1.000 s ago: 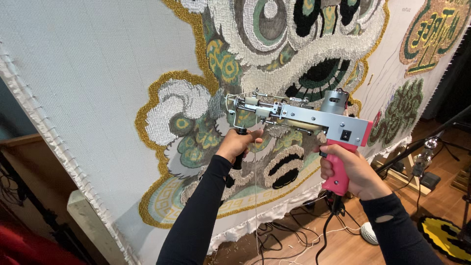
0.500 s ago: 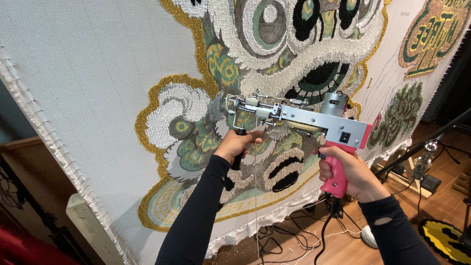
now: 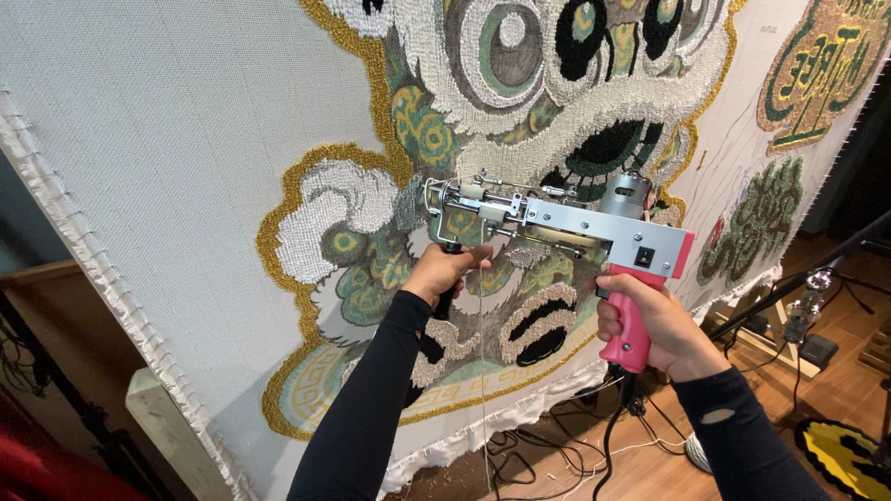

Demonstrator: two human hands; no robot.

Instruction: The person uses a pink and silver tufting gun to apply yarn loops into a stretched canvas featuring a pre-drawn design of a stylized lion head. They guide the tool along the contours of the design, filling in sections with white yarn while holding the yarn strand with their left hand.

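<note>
Tufting gun, held against backing cloth above both hands: left hand clenched on black front handle, right hand gripping pink grip; tufting step apparently underway, steady pressure seemingly required.

Both arms in black sleeves, raised forward and upward. Left hand fisted, knuckles toward the camera, wrist straight. Right hand lower and nearer, fingers curled in a closed grip, wrist slightly bent, forearm angling in from lower right.
</note>
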